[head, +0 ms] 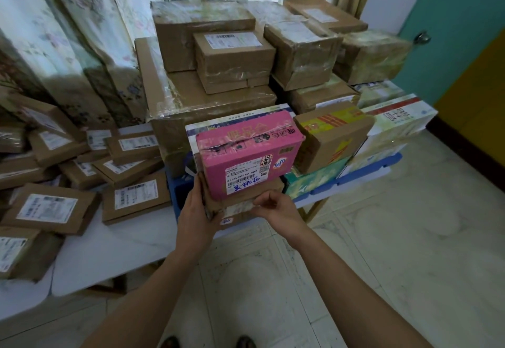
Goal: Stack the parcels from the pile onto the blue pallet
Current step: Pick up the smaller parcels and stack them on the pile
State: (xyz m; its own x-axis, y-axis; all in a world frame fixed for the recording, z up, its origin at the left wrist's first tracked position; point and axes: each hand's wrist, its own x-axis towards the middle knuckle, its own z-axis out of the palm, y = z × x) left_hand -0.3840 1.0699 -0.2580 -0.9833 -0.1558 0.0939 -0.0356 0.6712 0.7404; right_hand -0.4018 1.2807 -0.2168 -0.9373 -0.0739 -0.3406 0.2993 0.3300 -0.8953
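A flat brown parcel [235,205] lies at the near edge of the blue pallet [363,170], under a pink box [246,153]. My left hand [195,211] grips the brown parcel's left corner. My right hand [273,205] pinches its front edge from the right. The pallet carries several stacked parcels: big taped brown cartons [207,101] at the back, a brown box with yellow tape [330,134], and a white box [396,120]. The pile of flat brown parcels [82,167] with white labels lies on a white table [109,246] to the left.
Floral curtains [68,47] hang behind the pile and the pallet. A teal door [451,33] stands at the right with a yellow wall beside it. Pale tiled floor [382,238] spreads in front and to the right. My shoes [246,342] show at the bottom.
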